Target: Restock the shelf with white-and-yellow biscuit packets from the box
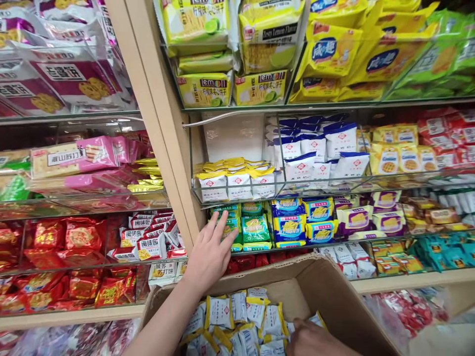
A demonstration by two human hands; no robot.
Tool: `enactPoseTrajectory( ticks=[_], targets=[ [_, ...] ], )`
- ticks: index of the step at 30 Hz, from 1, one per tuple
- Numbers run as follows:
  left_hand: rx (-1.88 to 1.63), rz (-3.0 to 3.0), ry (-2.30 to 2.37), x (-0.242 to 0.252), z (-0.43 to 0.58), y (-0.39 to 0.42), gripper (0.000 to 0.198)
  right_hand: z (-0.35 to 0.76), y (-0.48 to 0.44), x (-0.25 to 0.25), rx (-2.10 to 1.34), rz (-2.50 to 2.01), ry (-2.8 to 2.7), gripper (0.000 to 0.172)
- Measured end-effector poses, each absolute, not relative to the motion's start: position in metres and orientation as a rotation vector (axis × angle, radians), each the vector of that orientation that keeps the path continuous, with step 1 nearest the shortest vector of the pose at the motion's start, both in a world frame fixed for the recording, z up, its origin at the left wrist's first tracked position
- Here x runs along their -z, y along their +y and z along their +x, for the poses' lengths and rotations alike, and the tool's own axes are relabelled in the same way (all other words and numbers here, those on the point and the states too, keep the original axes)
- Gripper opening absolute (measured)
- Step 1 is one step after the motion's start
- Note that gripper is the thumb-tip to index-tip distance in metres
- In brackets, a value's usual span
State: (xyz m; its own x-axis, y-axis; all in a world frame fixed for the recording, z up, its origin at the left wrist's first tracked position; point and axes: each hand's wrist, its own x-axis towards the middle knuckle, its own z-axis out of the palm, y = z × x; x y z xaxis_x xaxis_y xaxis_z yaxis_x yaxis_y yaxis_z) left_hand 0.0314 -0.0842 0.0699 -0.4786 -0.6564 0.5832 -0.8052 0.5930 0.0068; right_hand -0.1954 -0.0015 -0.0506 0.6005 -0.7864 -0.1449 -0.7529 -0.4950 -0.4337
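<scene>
My left hand reaches up to the shelf with fingers stretched out, its fingertips touching green snack packets in a clear shelf bin. It holds nothing. My right hand is down inside an open cardboard box at the bottom of the view. Its fingers are hidden among the white packets with yellow tops that fill the box. On the shelf above sit matching yellow-and-white packets in a partly filled bin.
Glass-fronted shelves hold many snacks: blue-and-white packets, blue and yellow packets, lemon biscuit packs, red packets at left. A beige upright post divides the shelving.
</scene>
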Motion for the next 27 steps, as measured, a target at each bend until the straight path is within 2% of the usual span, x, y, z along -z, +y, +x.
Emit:
enactPoseTrajectory(
  ticks=[1,3,5,7,12,14,18,27],
  targets=[
    [-0.302,1.134,-2.275,-0.069,0.033,-0.085,0.038,-0.194,-0.004,0.025,0.014,-2.380,1.207,0.007],
    [-0.162,1.078,-2.234,-0.066,0.036,-0.085,0.037,-0.191,-0.010,-0.029,0.284,-2.330,1.096,0.017],
    [0.010,1.030,-2.139,-0.063,0.035,-0.084,0.033,-0.186,-0.022,-0.069,0.569,-2.220,1.069,0.016],
    [0.214,1.020,-1.991,-0.059,0.029,-0.081,0.034,-0.178,-0.039,-0.087,0.846,-2.052,1.009,0.014],
    [0.660,1.124,-1.681,-0.058,0.006,-0.073,0.040,-0.154,-0.087,-0.072,1.229,-1.788,0.862,0.017],
    [0.748,1.164,-1.599,-0.062,0.001,-0.074,0.038,-0.147,-0.099,-0.067,1.292,-1.802,0.921,0.017],
    [0.810,1.211,-1.483,-0.066,-0.002,-0.085,0.040,-0.140,-0.112,-0.065,1.436,-1.822,1.094,0.031],
    [0.883,1.325,-1.284,-0.064,-0.009,-0.079,0.042,-0.140,-0.110,-0.050,1.373,-1.646,1.078,0.033]
  ],
)
